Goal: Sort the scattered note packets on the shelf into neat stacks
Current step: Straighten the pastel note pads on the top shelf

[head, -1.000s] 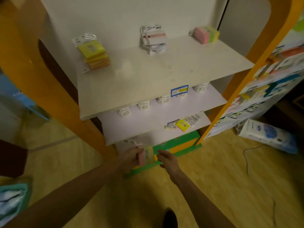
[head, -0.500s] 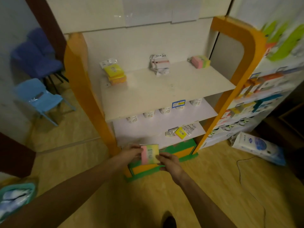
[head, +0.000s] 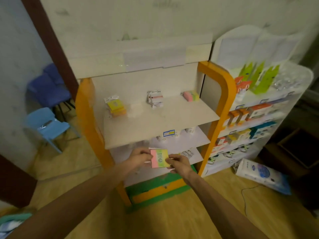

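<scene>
We hold one pink-and-yellow note packet [head: 159,158] in front of the lower shelves, our left hand [head: 139,156] pinching its left edge and our right hand [head: 178,163] gripping its right corner, so we judge the step to be carrying it to a stack. On the top shelf [head: 155,123] we count three piles: yellow [head: 116,107], white [head: 155,99] and pink [head: 189,96]; next we likely lift ours to the matching pink pile

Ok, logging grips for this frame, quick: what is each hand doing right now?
Left hand: holding the left edge of the pink-and-yellow note packet.
Right hand: pinching the same packet's right edge.
</scene>
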